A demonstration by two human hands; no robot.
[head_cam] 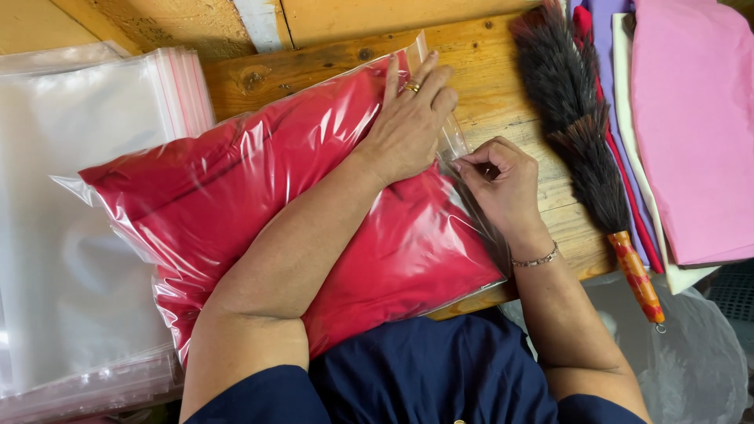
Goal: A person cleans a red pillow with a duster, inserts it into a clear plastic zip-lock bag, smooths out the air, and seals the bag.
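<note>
The left hand (408,129) lies flat and palm down on the clear plastic zip bag stuffed with folded red cloth (298,212), fingers nearly straight and close together, reaching to the bag's upper right edge, with a gold ring (411,86) on one finger; the forearm presses across the bag's middle. The right hand (499,188) is curled just beside it, thumb and fingertips pinched together on the bag's transparent closing strip at the right-hand edge, a thin beaded bracelet (536,258) on the wrist. The bag rests slantwise on the worn wooden tabletop (503,71), its lower corner against the person's dark blue garment (424,369), its left end overlapping a thick stack of empty clear zip bags with pink-red seal lines (86,212). To the right of the right hand lies a dark brown-black feather duster with an orange patterned handle (585,133), and past it a pile of folded fabrics in pink, lilac and cream (691,126), cut off by the picture's edge. The pinching fingertips hide the strip, so whether that stretch is sealed cannot be told. The left forearm covers part of the bag, glare blurs the cloth's folds, and crumpled clear plastic (691,369) at the lower right is hard to make out.
</note>
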